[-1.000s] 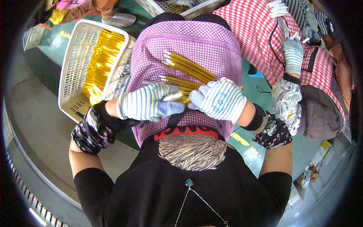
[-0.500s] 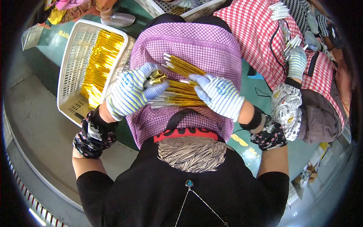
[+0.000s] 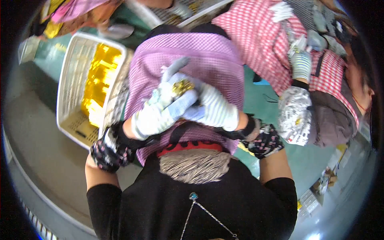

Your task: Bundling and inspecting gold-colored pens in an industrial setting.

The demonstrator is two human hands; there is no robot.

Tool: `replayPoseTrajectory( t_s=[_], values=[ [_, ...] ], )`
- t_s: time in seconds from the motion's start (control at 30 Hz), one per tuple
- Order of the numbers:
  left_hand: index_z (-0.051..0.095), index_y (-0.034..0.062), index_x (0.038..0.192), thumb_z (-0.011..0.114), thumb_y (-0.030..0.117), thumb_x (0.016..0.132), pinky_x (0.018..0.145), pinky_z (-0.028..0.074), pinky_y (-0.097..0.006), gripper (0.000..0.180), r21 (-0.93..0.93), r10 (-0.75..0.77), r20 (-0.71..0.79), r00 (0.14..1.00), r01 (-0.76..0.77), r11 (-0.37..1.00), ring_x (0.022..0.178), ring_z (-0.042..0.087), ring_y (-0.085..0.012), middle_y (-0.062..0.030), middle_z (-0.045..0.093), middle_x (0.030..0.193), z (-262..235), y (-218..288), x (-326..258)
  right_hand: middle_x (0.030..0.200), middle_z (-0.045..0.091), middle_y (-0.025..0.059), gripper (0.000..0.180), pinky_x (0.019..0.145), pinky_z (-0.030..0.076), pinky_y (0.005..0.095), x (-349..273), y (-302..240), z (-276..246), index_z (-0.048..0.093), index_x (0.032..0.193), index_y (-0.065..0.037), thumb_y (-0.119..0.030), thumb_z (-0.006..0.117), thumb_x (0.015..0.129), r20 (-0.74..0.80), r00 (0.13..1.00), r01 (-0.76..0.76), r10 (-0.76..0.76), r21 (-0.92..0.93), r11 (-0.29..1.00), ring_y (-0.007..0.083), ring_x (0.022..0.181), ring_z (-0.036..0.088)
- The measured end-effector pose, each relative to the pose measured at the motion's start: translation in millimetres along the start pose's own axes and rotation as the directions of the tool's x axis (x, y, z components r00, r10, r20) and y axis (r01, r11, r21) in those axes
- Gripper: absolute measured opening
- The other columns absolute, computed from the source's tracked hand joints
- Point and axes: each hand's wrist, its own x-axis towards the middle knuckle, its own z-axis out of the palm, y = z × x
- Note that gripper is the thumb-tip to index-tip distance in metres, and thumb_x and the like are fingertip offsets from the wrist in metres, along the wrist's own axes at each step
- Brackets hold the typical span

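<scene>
My two hands meet over my lap, both in striped knit gloves with blue-grey fingertips. My left hand [image 3: 154, 120] is closed round a bundle of thin gold tubes [image 3: 183, 86], whose ends point up at me. Pressed against the bundle from the other side is my right hand [image 3: 216, 105], its fingers curled and partly hidden behind the left thumb. The tubes' lengths are hidden below the gloves, and motion blurs the fingers. Beneath the hands lies the purple checked apron [image 3: 186, 50] on my lap.
To my left stands a white plastic basket [image 3: 67, 86] with many gold tubes [image 3: 100, 80]. On the right sits a co-worker in a red checked apron [image 3: 250, 40], a gloved hand [image 3: 301, 64] holding white sticks. Another crate [image 3: 208, 12] stands at the far edge.
My hands have come together from apart, and the bundle now stands end-on between them. The loose tubes lying across my lap no longer show. The whole view has shifted slightly.
</scene>
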Motion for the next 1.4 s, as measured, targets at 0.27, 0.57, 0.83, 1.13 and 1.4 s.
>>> replayPoseTrajectory(
  t_s=[0.27, 0.57, 0.83, 1.13, 1.4],
  values=[
    [0.057, 0.0030, 0.118, 0.058, 0.019, 0.087, 0.108, 0.031, -0.040, 0.035, 0.088, -0.107, -0.052, 0.993, 0.111, 0.990, 0.130, 0.040, -0.0321, -0.0228, 0.029, 0.148, 3, 12, 8, 0.104, 0.067, 0.0133, 0.052, 0.087, 0.047, 0.0365, -2, -9, -4, 0.053, 0.125, -0.007, -0.017, 0.070, 0.077, 0.048, 0.998, 0.039, -0.035, -0.086, 0.996, 0.0266, 0.095, 0.064],
    [0.034, 0.0019, 0.141, 0.060, 0.021, 0.087, 0.112, 0.025, -0.041, 0.063, 0.237, -0.051, -0.088, 0.995, 0.071, 0.969, 0.138, 0.030, -0.0353, -0.0236, 0.027, 0.148, -2, 25, 23, 0.094, 0.063, 0.0057, 0.020, 0.076, 0.048, 0.0301, 13, -8, -46, 0.056, 0.112, -0.003, -0.010, 0.056, 0.094, -0.069, 0.988, 0.144, -0.135, 0.164, 0.976, 0.0176, 0.087, 0.061],
    [0.041, 0.0029, 0.137, 0.062, 0.020, 0.086, 0.112, 0.025, -0.043, 0.058, 0.380, -0.034, -0.183, 0.983, 0.103, 0.919, 0.137, 0.031, -0.0365, -0.0227, 0.031, 0.147, -9, 23, -5, 0.064, 0.052, -0.0037, 0.025, 0.046, 0.037, 0.0216, 39, 1, -214, 0.061, 0.090, -0.008, -0.029, 0.050, 0.098, -0.714, 0.685, 0.257, 0.147, 0.425, 0.868, 0.0055, 0.053, 0.044],
    [0.045, 0.0042, 0.136, 0.062, 0.013, 0.083, 0.112, 0.027, -0.043, 0.056, 0.346, -0.109, -0.222, 0.969, 0.182, 0.920, 0.136, 0.033, -0.0367, -0.0235, 0.032, 0.146, -8, 24, -24, 0.067, 0.055, -0.0028, 0.017, 0.042, 0.038, 0.0266, 61, 3, -270, 0.057, 0.092, -0.014, -0.030, 0.054, 0.094, -0.779, 0.546, 0.482, 0.309, 0.593, 0.645, 0.0086, 0.047, 0.043],
    [0.045, 0.0043, 0.135, 0.061, 0.012, 0.083, 0.111, 0.028, -0.044, 0.054, 0.350, -0.106, -0.224, 0.969, 0.182, 0.919, 0.135, 0.033, -0.0375, -0.0233, 0.033, 0.145, -7, 18, -27, 0.066, 0.059, -0.0038, 0.028, 0.049, 0.048, 0.0282, 78, 23, -327, 0.060, 0.085, -0.014, -0.039, 0.050, 0.094, -0.871, 0.384, 0.720, 0.306, 0.490, 0.491, 0.0117, 0.052, 0.053]
  ],
)
